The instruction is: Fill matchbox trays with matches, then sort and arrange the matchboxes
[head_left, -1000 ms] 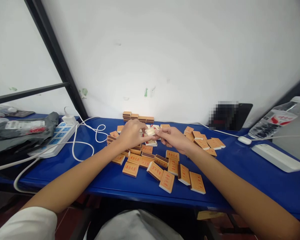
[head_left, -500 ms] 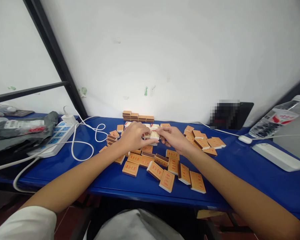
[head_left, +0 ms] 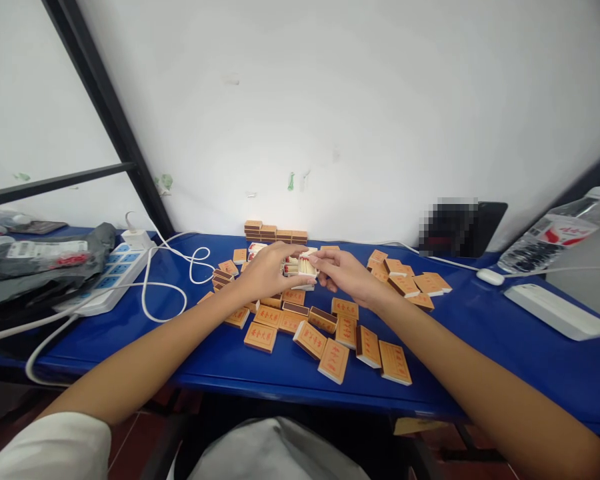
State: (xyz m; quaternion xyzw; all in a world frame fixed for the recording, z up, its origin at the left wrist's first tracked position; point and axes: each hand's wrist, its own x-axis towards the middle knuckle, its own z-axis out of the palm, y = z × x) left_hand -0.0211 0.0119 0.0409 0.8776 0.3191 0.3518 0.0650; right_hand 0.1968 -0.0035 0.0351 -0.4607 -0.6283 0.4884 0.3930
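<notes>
Item one, the match tray: white-walled, holding a layer of pale matches, raised in front of me between two hands, above the middle of the table. Item two, my left hand: closed on the tray, thumb along the near side, fingers over the far side. Item three, my right hand: fingertips against the tray's right end; whether they pinch it or merely touch it, I cannot tell. Handling note: I judge this hold best done with the tray level, the left squeeze light so that the thin walls do not bow, and the right fingertips nudging the sticks parallel rather than pressing down; a tilt could spill them. Item four, just beyond the left hand: another tray, partly covered by it. Item five, nearer me: orange matchboxes, loose, some on edge. Item six, to the right: a heap of similar boxes, overlapping. Item seven, by the wall: a low stacked row. Outlying items: power strip and grey plastic bag at left; dark tablet, white block and water bottle at right; beneath all, the blue table.
</notes>
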